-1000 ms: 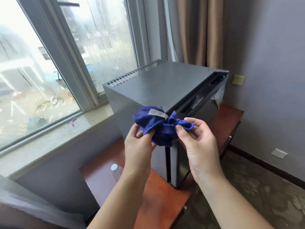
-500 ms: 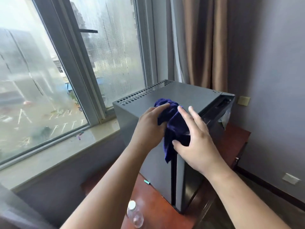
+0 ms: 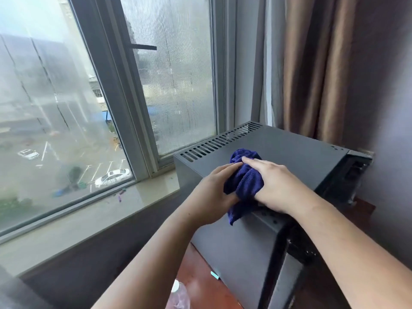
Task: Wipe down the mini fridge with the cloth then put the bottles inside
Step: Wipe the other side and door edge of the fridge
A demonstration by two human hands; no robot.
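A dark grey mini fridge [image 3: 296,161] stands on a red-brown table, its top facing me. A bunched blue cloth [image 3: 246,181] lies on the near left edge of the fridge top, one corner hanging down the side. My left hand [image 3: 211,197] holds the cloth from the left, fingers wrapped around its lower part. My right hand [image 3: 274,181] presses flat on the cloth from the right. A clear bottle [image 3: 178,295] with a white cap stands on the table at the bottom edge, partly behind my left forearm.
A pale stone windowsill [image 3: 89,215] and a large window run along the left. Brown curtains [image 3: 312,68] hang behind the fridge. The red-brown table [image 3: 200,277] shows below the fridge. A grey wall is on the right.
Both hands carried the cloth from in front of the fridge up onto its top. The right hand now lies flat on the cloth, and the view has moved closer.
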